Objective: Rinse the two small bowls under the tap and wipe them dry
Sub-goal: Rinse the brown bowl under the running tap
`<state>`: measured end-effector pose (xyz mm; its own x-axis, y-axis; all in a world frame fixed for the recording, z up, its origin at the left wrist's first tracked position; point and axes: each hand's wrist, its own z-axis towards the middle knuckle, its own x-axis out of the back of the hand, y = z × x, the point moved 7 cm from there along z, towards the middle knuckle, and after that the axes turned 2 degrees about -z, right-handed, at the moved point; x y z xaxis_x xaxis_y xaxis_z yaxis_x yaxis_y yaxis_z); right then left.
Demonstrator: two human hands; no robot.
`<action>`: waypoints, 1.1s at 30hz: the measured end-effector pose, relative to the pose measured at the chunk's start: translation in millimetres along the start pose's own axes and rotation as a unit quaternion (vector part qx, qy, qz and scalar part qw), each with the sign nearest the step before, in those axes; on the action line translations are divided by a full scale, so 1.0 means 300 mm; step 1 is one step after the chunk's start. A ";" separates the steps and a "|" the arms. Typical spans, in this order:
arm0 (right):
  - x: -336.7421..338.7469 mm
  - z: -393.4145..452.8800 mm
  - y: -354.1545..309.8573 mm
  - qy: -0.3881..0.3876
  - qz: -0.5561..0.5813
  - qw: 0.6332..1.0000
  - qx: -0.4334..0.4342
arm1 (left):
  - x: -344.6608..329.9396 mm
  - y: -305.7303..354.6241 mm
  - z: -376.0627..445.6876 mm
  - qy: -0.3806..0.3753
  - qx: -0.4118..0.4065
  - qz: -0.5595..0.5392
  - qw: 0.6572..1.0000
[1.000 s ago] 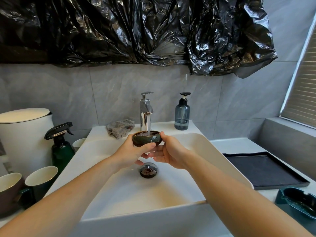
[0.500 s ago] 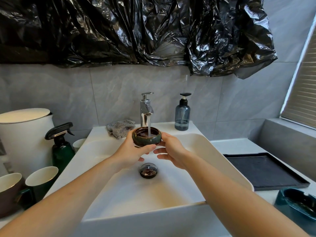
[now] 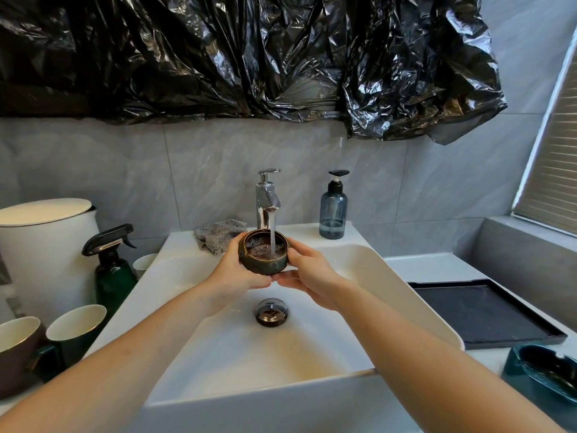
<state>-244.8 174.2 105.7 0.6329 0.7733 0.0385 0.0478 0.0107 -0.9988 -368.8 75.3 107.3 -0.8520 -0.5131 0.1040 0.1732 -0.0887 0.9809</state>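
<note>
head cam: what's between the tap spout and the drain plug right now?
The small bowl, held by the left hand and right hand under the tap spout. Water runs into it. Below the hands, bare white basin down to the drain plug.

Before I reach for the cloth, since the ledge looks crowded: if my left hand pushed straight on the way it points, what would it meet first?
Probably the tap, just behind the bowl that your left hand holds; the cloth lies slightly left of that line. Depth is unclear.

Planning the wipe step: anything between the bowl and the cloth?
Nothing visible. Both hands, left and right, hold the bowl under the tap; the cloth lies just behind-left on the sink ledge.
</note>
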 end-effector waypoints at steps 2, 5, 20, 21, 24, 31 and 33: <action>0.007 0.003 0.006 0.003 0.014 1.000 -0.006 | -0.001 -0.005 0.005 -0.007 0.025 -0.035 0.999; 0.012 0.001 0.003 0.007 0.012 1.000 -0.003 | -0.003 -0.015 0.012 -0.005 0.087 -0.149 0.985; 0.015 -0.007 -0.010 0.007 0.012 1.000 0.010 | 0.017 -0.021 0.003 0.066 0.126 -0.140 0.980; 0.014 -0.007 -0.008 0.006 0.014 1.000 0.009 | 0.019 -0.028 0.005 0.070 0.133 -0.137 0.979; 0.014 -0.005 0.001 0.012 0.014 1.000 -0.001 | 0.018 -0.036 0.001 0.066 0.151 -0.156 0.974; 0.037 0.011 0.028 0.039 -0.013 0.999 -0.027 | 0.011 -0.036 -0.003 0.041 0.166 -0.192 0.966; 0.035 0.012 0.030 0.045 -0.036 0.998 -0.033 | 0.013 -0.032 -0.002 0.046 0.160 -0.177 0.970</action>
<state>-240.6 184.7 96.9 0.6921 0.7126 0.1150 0.1438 0.0201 -0.9894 -373.4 73.6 98.1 -0.7800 -0.5735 -0.2502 -0.2980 -0.0111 0.9545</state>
